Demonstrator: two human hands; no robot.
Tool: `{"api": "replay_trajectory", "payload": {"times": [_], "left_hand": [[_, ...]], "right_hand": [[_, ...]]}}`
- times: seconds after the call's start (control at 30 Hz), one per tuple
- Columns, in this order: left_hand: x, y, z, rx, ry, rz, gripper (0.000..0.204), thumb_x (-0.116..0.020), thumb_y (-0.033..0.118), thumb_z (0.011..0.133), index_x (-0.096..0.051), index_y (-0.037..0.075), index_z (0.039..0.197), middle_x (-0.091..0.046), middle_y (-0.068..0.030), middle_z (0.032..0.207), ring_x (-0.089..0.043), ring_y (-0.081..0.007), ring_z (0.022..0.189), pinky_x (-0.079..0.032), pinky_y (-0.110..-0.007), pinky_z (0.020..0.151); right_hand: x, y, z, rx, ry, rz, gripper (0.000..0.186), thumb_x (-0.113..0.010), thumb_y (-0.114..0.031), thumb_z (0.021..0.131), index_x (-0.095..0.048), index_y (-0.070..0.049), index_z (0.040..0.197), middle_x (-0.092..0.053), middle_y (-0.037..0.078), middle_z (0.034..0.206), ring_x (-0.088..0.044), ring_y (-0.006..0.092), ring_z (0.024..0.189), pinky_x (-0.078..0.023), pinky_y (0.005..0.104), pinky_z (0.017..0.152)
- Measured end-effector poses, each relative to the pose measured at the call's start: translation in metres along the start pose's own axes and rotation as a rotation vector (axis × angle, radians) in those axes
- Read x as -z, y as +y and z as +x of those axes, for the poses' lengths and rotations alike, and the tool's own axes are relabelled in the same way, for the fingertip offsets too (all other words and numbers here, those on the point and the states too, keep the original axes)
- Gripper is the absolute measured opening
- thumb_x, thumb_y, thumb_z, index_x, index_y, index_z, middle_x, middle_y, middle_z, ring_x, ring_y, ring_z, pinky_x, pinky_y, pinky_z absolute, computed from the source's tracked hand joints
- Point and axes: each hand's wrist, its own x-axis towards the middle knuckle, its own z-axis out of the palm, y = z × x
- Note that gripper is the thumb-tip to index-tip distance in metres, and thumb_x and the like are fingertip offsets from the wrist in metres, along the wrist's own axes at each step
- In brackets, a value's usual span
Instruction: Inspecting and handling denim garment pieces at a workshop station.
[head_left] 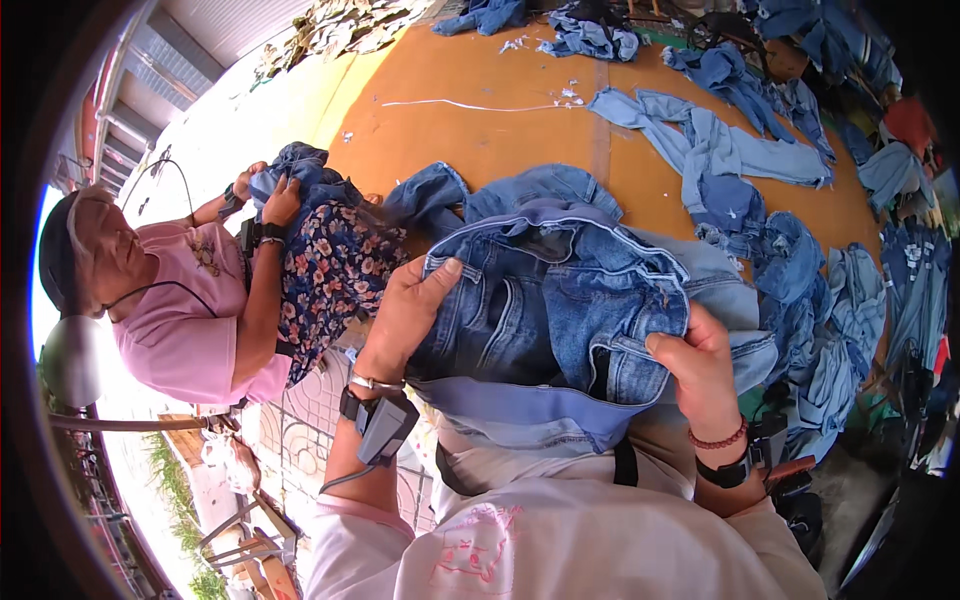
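A pair of blue jeans (597, 302) is stretched between my hands above my lap, the top opening facing up toward me. My left hand (408, 308) pinches the edge on its left side, thumb on top. The opposite edge is gripped by my right hand (700, 365), thumb pressed on the denim. Between them the inside of the garment shows, with seams and darker fabric. How the fingers lie beneath the cloth is hidden.
To my left a seated person in a pink top (200, 340) handles dark denim (300, 172). Light-blue jeans (740, 150) lie on the orange-brown surface (480, 70) ahead. More denim (800, 270) is heaped at the right. Wooden pieces (262, 545) lie at the lower left.
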Motion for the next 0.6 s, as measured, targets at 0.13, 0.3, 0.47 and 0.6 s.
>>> {"api": "replay_trajectory", "payload": {"times": [0.13, 0.3, 0.47, 0.6], "left_hand": [[0.003, -0.001, -0.003, -0.003, 0.009, -0.068, 0.020, -0.055, 0.016, 0.092, -0.062, 0.001, 0.104, -0.061, 0.0050, 0.087, -0.052, -0.0031, 0.075, -0.044, -0.019, 0.068], [0.004, -0.005, -0.003, 0.042, 0.025, -0.098, 0.020, -0.055, 0.014, 0.092, -0.062, 0.001, 0.105, -0.061, 0.0042, 0.087, -0.053, -0.0034, 0.075, -0.045, -0.019, 0.068], [0.003, -0.006, -0.003, 0.019, 0.023, -0.067, 0.020, -0.055, 0.013, 0.092, -0.062, 0.000, 0.105, -0.061, 0.0049, 0.087, -0.052, -0.0028, 0.075, -0.044, -0.019, 0.069], [0.000, -0.003, -0.009, 0.006, 0.006, -0.033, 0.019, -0.056, 0.014, 0.092, -0.063, 0.001, 0.103, -0.059, 0.0070, 0.085, -0.049, -0.0017, 0.074, -0.042, -0.018, 0.067]], "right_hand": [[-0.007, -0.003, 0.000, -0.022, -0.010, 0.026, 0.026, -0.055, 0.008, 0.077, -0.059, 0.000, 0.101, -0.059, -0.003, 0.091, -0.051, 0.0031, 0.077, -0.043, 0.0202, 0.069], [-0.006, -0.002, 0.002, -0.025, -0.037, 0.010, 0.031, -0.055, 0.008, 0.076, -0.058, 0.000, 0.106, -0.059, -0.003, 0.093, -0.052, 0.0040, 0.083, -0.044, 0.0208, 0.074], [-0.025, -0.007, 0.012, 0.007, 0.138, 0.057, 0.037, -0.058, 0.006, 0.076, -0.054, 0.000, 0.112, -0.060, 0.001, 0.096, -0.055, 0.0085, 0.090, -0.045, 0.0237, 0.079], [-0.048, -0.013, 0.030, -0.028, 0.144, 0.097, 0.033, -0.059, 0.004, 0.076, -0.055, 0.000, 0.108, -0.061, 0.004, 0.095, -0.058, 0.0146, 0.091, -0.046, 0.0289, 0.083]]}}
